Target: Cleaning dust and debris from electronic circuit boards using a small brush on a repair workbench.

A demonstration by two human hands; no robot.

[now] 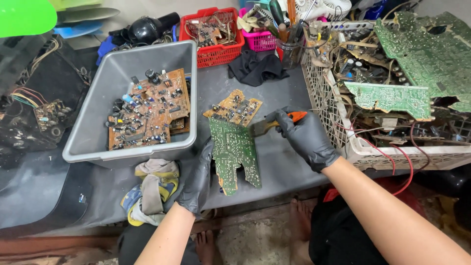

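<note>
A: Where is the green circuit board found, seen from the two hands?

B: It is held over the dark table, near the middle of the scene. Its long axis runs from far to near, a little tilted, with the broken lower end pointing to the near side. The left hand is placed at its left edge, so this hand is the closer one. The right hand is to the right of the board, near its far end.

A: How is the grip of each hand?

B: The left grip, in a black glove, is closed on the left edge of the green circuit board. The right grip, also gloved, is closed around an orange-handled tool. The metal end of the tool points left and is touching or almost touching the far right edge of the board; which one cannot be told.

A: What is lying around?

B: Just beyond the board, a brown circuit board is lying flat on the table. On the left a grey bin with more brown boards is seen, and on the right a white crate filled with green boards and wires.
</note>
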